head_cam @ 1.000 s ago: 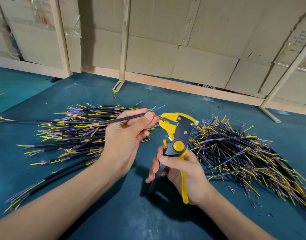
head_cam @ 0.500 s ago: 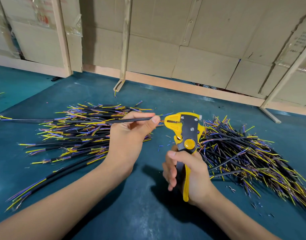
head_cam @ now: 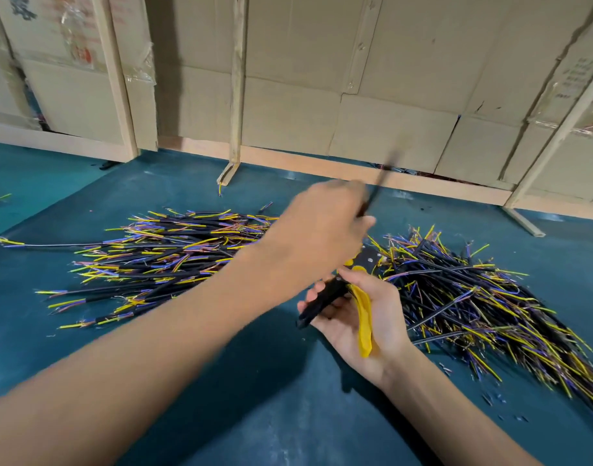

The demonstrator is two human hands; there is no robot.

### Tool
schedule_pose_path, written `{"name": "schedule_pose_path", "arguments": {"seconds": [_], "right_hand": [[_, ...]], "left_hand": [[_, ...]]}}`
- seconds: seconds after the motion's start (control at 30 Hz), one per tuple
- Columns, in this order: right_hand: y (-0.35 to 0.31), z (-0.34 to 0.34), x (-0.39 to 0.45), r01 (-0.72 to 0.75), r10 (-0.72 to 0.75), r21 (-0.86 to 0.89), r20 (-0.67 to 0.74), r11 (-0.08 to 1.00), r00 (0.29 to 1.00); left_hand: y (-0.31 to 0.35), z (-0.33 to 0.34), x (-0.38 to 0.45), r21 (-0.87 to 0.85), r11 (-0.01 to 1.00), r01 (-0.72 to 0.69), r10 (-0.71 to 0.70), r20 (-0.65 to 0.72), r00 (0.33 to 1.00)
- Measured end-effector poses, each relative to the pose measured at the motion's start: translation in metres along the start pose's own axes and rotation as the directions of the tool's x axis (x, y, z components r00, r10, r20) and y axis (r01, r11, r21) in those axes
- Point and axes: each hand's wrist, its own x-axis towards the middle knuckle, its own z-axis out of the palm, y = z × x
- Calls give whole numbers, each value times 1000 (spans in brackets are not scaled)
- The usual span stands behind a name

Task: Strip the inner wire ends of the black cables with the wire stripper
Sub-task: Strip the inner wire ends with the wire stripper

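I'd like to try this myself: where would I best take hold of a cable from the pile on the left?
Probably by the black sheath in the middle of a cable lying on top of the left pile, pinched from above. The frayed coloured wires stick out at both ends, so the smooth middle seems the firmest part to hold. The left hand likewise grips its blurred cable along the black part.

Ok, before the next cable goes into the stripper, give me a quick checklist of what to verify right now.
1. Wire stripper held in right hand: ok.
2. Handles released, ready to squeeze: ok, black and yellow handles are spread.
3. Stripper head free of wire: cannot tell, left hand covers it.
4. Left hand free for a new cable: not ok, it holds a blurred black cable raised over the right pile.
5. Held cable's ends stripped: cannot tell, motion blur.
6. More cables within reach: ok, left pile lies beside the left forearm.
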Motion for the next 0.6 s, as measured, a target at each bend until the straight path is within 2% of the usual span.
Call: {"name": "schedule_pose_path", "arguments": {"seconds": [0.07,0.13,0.17,0.23,0.27,0.3,0.33,0.4,0.43,0.47,0.53,0.6], "right_hand": [[0,-2,-1,-6,6,-13,30,1000,1000],[0,-3,-2,-26,26,-8,41,1000,999],[0,-3,-2,-30,30,0,42,1000,999],[-1,-3,-3,-29,29,6,41,1000,999],[-1,-3,-3,-30,30,-1,44,1000,999],[-1,-2,-4,-31,32,-10,49,999,998],[-1,-2,-4,-32,33,-18,53,999,998],[-1,-1,-4,-34,35,-24,50,999,998],[-1,0,-3,-35,36,-29,38,999,999],[0,0,-3,-37,38,-37,25,999,999],[1,1,-4,-34,35,-43,11,998,999],[1,1,-4,-24,25,-39,11,999,1000]], "left_hand": [[22,15,27,101,989,-113,98,139,985],[34,26,42,125,976,-178,129,325,937],[33,27,45,103,981,-165,117,362,925],[12,18,44,58,996,-68,48,298,953],[-8,11,41,104,994,-13,-14,256,967],[-31,3,35,229,973,39,-99,255,962],[-54,-5,26,394,915,88,-218,297,930],[-84,-16,0,627,766,142,-482,414,772],[-93,-18,-11,662,735,148,-544,445,711],[-97,-17,-20,658,739,144,-542,454,707],[-97,-16,-30,621,772,131,-460,404,791],[-95,-17,-35,534,825,183,-388,300,872]]}}
